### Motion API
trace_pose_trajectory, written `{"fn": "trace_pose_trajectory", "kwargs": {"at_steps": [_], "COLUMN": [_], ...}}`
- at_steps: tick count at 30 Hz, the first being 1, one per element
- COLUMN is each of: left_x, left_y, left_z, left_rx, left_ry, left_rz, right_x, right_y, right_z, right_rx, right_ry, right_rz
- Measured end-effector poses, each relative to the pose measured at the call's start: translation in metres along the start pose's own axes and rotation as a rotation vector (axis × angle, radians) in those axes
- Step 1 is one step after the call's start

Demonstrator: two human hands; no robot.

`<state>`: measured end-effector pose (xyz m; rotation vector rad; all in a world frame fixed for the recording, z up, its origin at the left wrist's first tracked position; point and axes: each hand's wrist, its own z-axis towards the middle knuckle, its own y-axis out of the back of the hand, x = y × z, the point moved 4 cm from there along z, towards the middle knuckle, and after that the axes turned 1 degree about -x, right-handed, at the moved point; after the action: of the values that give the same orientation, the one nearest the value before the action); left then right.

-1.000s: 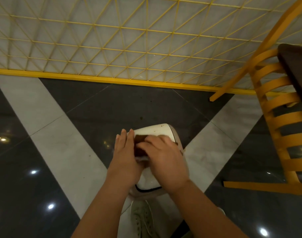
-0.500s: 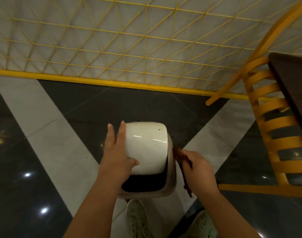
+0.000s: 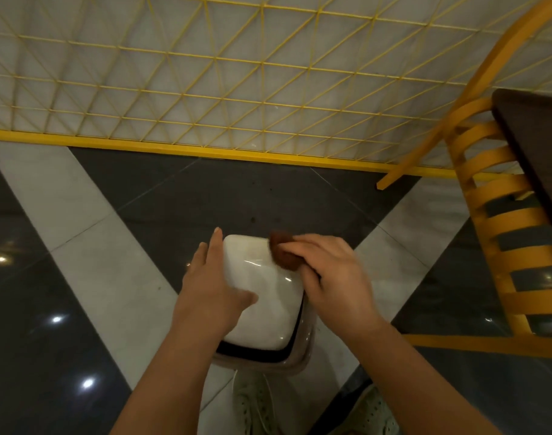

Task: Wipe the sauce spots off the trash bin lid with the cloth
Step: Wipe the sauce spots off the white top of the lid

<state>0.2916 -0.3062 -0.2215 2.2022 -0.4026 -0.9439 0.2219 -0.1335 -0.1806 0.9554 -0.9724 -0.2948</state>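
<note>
A small white trash bin (image 3: 295, 361) stands on the floor right below me, its glossy white lid (image 3: 262, 296) facing up. My left hand (image 3: 210, 290) rests on the lid's left edge, fingers straight along the side and thumb lying on the top. My right hand (image 3: 334, 274) grips a bunched brown cloth (image 3: 284, 251) and presses it on the lid's far right corner. No sauce spots show on the bare part of the lid.
A yellow slatted wooden chair (image 3: 501, 246) and a dark tabletop (image 3: 538, 146) stand close on the right. A yellow-framed grid wall (image 3: 237, 89) runs across the far side. My pale shoes (image 3: 256, 406) are just behind the bin on the glossy tiled floor.
My right hand, which hung beside the bin's right side with the cloth dangling, has come up onto the lid's far right corner. The left hand stays on the lid's left edge.
</note>
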Motion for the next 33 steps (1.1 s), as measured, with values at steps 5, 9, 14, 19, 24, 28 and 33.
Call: {"fn": "trace_pose_trajectory", "kwargs": {"at_steps": [5,9,14,19,24,28,33], "left_x": [-0.005,-0.004,0.003,0.003,-0.003,-0.004,-0.002], "left_y": [-0.007,-0.001,0.011,0.004,-0.001,-0.002,-0.003], "left_z": [-0.006,-0.004,-0.002,0.001,-0.003,-0.002,-0.001], "left_rx": [0.035,0.039,-0.022,0.061,0.091,0.070,0.071], "left_ry": [-0.017,0.003,0.034,0.019,0.014,-0.002,0.013], "left_rz": [0.075,0.027,0.065,0.106,0.131,0.113,0.126], "right_x": [-0.024,-0.053,-0.055,-0.029,-0.004,-0.004,-0.041], "right_y": [-0.033,-0.029,-0.025,-0.037,-0.045,-0.053,-0.072], "right_z": [0.031,0.024,-0.019,-0.066,-0.070,-0.029,-0.039], "right_rx": [0.295,0.300,0.215,0.070,0.037,0.075,0.105], "right_ry": [-0.220,-0.517,-0.594,-0.492,-0.264,-0.215,-0.559], "right_rz": [0.053,0.207,0.291,0.224,0.105,0.136,0.234]}}
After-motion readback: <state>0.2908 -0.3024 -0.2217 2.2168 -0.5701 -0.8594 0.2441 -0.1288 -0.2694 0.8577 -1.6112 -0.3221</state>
